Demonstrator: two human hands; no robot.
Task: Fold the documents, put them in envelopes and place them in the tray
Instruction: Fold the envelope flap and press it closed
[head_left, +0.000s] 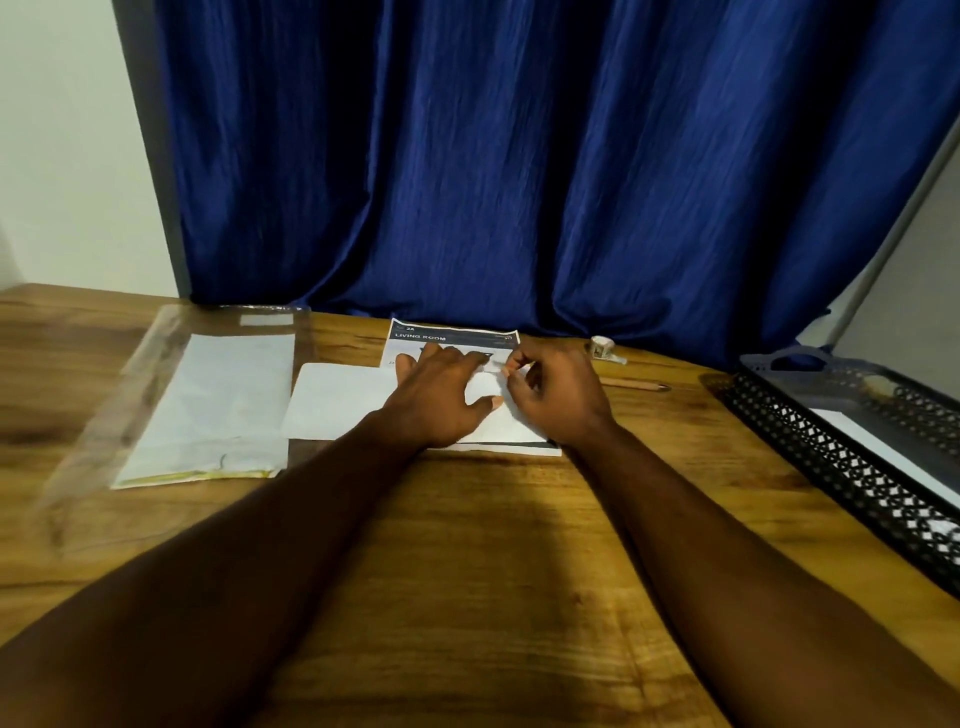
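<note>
A printed document (453, 335) with a dark header reading LIVING ROOM lies at the middle back of the wooden table. A white envelope (337, 400) lies across its near part. My left hand (441, 392) rests flat on the papers with fingers spread. My right hand (556, 392) is beside it, fingers curled, pinching a white paper edge near the document's right side. A stack of white envelopes (218, 410) sits to the left inside a clear plastic sleeve (119, 410). The black mesh tray (831, 467) stands at the right with a white sheet in it.
A pencil (634, 385) and a small tape dispenser (605, 349) lie just right of my right hand. A blue curtain (519, 156) hangs along the table's back edge. Bare wood stretches in front of the papers.
</note>
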